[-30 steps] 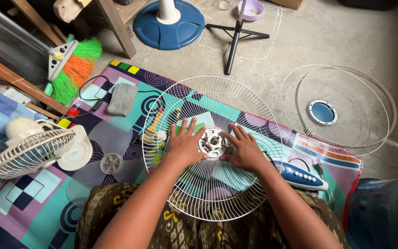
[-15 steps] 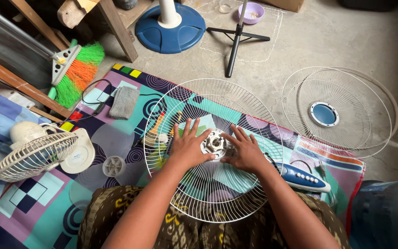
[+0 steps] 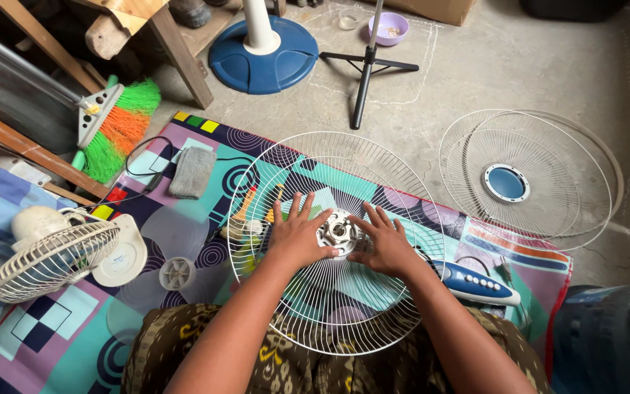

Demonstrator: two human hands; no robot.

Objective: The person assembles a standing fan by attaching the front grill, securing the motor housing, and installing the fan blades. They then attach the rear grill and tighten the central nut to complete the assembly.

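Observation:
A round white wire fan guard [image 3: 373, 164] lies on the patterned mat [image 3: 205, 138] in front of me. Its centre is a grey-white plastic hub [image 3: 338, 232]. My left hand [image 3: 297, 237] rests flat on the wires just left of the hub, thumb touching its edge. My right hand [image 3: 384, 244] lies spread on the wires just right of the hub, fingertips against it. Both hands have fingers apart and grip nothing.
A second white guard with a blue centre [image 3: 527, 179] lies on the concrete at right. A blue control panel [image 3: 475, 284], small white fan [image 3: 52, 255], clear blade [image 3: 176, 273], grey cloth [image 3: 191, 173], broom [image 3: 114, 128], blue fan base [image 3: 264, 44], black tripod [image 3: 366, 69], purple bowl [image 3: 389, 28], blue water jug [image 3: 611, 339].
My hands stay beside the hub with only slight finger shifts. The view has drifted a little, nothing else has moved.

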